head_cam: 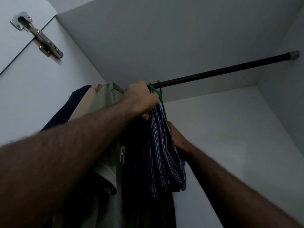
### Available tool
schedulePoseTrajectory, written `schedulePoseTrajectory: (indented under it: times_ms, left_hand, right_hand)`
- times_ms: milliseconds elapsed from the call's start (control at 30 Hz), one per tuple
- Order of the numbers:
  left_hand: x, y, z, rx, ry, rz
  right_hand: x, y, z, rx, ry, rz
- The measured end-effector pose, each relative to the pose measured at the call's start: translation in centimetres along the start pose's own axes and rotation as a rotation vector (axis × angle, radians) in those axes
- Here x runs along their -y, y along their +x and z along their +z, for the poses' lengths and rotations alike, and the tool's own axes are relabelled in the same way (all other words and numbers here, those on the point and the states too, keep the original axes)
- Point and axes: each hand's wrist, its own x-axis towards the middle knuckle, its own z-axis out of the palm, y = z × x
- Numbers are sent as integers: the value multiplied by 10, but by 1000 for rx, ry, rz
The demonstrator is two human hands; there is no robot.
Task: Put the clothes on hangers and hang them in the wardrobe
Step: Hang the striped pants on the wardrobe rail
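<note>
A: Up inside the white wardrobe point(213, 129), looking along the dark metal rail point(222, 71). Thin green plastic hanger point(162, 102) hooked over that rail already, carrying the navy white-striped cotton garment point(164, 153), just beside the beige garment point(105, 102) and the dark garment with white lettering point(131, 162).

B: And the hands?

A: Left hand point(139, 99) fisted round the hanger's neck right under the hook. Right hand point(176, 137) tucked behind the striped cloth, touching it; fingers hidden, so impossible to say whether gripping.

B: Handling?

A: Probably light, soft, floppy; likely to slide off a slick hanger if tugged. Best taken by the stiff hanger neck, not the cloth.

B: Any writing?

A: White letters on the dark garment, seemingly "FI", the rest folded away. No brand readable.
</note>
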Motion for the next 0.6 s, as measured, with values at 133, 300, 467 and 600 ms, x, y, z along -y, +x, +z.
schedulePoseTrajectory:
  times_ms: [133, 300, 467, 600]
  left_hand:
    - [8, -25, 9, 155, -92, -74]
    - [18, -70, 25, 160, -133, -79]
    - [30, -120, 30, 288, -197, -175]
    - [31, -160, 20, 459, -276, -238]
  right_hand:
    - [-19, -17, 7, -1, -17, -75]
    - [-10, -61, 10, 63, 135, 121]
    - [25, -113, 5, 108, 247, 344]
    - [44, -164, -1, 97, 284, 469]
